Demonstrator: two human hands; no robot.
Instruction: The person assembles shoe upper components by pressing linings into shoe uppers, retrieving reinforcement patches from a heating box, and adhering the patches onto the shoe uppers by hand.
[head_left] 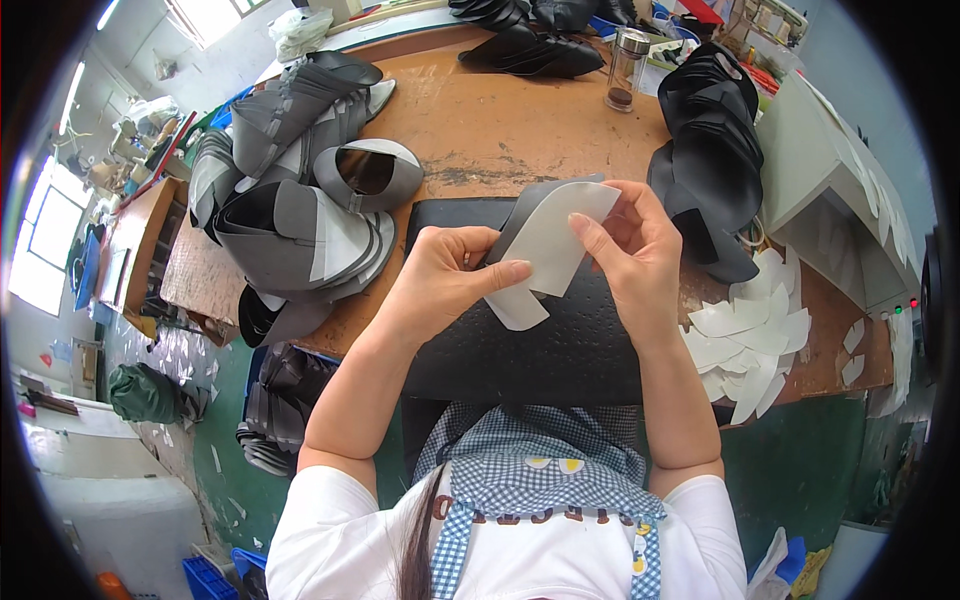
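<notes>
Above a black work pad (520, 365), a white curved liner piece (560, 230) lies over a grey shoe upper (532, 200), whose edge shows along its far left side. My left hand (445, 285) pinches the near left part, thumb on top of the white piece. On the other side, my right hand (640, 255) grips the upper right end between thumb and fingers. Most of the grey upper is hidden beneath the white piece. Loose white liner pieces (750, 335) lie heaped to the right of the pad.
Grey uppers with white linings (300, 235) are stacked at the left of the brown table (450, 130). Black uppers (710, 150) pile up on the right, beside a pale open-fronted box (830, 200). A clear bottle (626, 70) stands at the back, near more black uppers (535, 50).
</notes>
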